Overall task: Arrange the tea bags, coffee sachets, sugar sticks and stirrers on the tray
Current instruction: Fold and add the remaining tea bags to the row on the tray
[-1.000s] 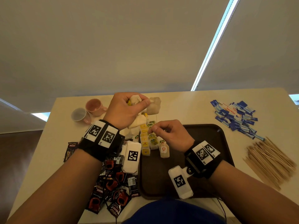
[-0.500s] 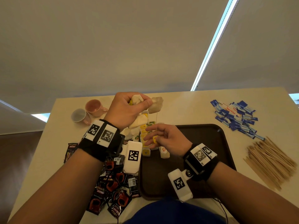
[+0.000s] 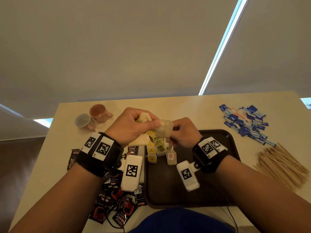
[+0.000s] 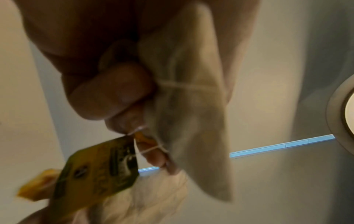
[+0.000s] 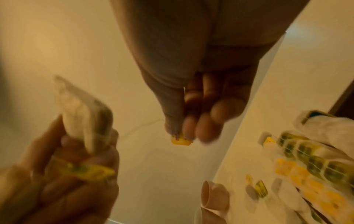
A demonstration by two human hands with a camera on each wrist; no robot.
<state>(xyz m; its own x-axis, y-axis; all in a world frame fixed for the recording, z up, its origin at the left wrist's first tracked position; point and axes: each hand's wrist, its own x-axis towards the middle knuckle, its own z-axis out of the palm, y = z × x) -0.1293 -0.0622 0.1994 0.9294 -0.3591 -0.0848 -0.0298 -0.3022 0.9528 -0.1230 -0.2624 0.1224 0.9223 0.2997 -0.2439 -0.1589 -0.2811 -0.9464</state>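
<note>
The right hand (image 3: 182,133), which half a second ago hovered low over the row of tea bags on the tray, has risen to meet the left hand (image 3: 129,126) above the tray's far left corner. The left hand has stayed raised, its fingers curled round a bunch of pale paper tea bags (image 3: 165,128) with yellow tags (image 4: 99,168); the bags are blurred in the left wrist view. The right hand pinches a small yellow tag (image 5: 181,141) between thumb and fingertips, a thin string trailing from it toward the bunch. Judged from this, one bag is being drawn off the bunch for the row.

The long cream-coloured table (image 3: 193,106) carries the dark brown rectangular plastic tray (image 3: 223,145) at centre. Along the tray's left side stands a short row of tea bags with yellow and green tags (image 3: 156,148); the remainder of the tray is bare. Left of the tray lies a heap of black-and-red coffee sachets (image 3: 116,204). At far right lies a scatter of blue-and-white sugar sticks (image 3: 245,125), and nearer, a pile of thin wooden stirrers (image 3: 282,165). Neither is on the tray. Two small cups, one pink (image 3: 99,112) and one grey (image 3: 84,122), stand at far left. Behind the table hang pale window blinds (image 3: 134,47) with a bright gap between them.
</note>
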